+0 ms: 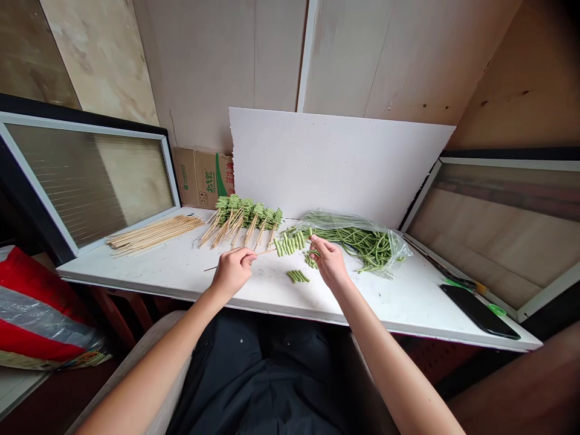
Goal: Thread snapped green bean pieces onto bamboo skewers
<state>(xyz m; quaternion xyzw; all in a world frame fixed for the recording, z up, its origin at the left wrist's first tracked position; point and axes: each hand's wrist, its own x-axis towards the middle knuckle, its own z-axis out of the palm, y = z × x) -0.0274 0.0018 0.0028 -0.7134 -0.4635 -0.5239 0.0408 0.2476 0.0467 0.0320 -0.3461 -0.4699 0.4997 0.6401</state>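
My left hand (pixel 233 270) is closed around a bamboo skewer (pixel 266 251) that points to the right. Several short pieces of green bean (pixel 290 244) sit side by side along the skewer's far part. At its tip, my right hand (pixel 328 260) pinches one more green bean piece (pixel 310 232) between thumb and fingers. Below on the table lies a small row of cut bean pieces (pixel 298 276). Another little heap of cut pieces (pixel 312 258) is partly hidden behind my right hand.
Filled bean skewers (pixel 249 214) are piled at the back, left of centre. Bare skewers (pixel 156 234) lie farther left. A clear plastic bag (pixel 394 244) holds long green beans (pixel 369 244). A black phone (pixel 479 310) and scissors (pixel 446 273) lie at the right on the white table (pixel 389 302).
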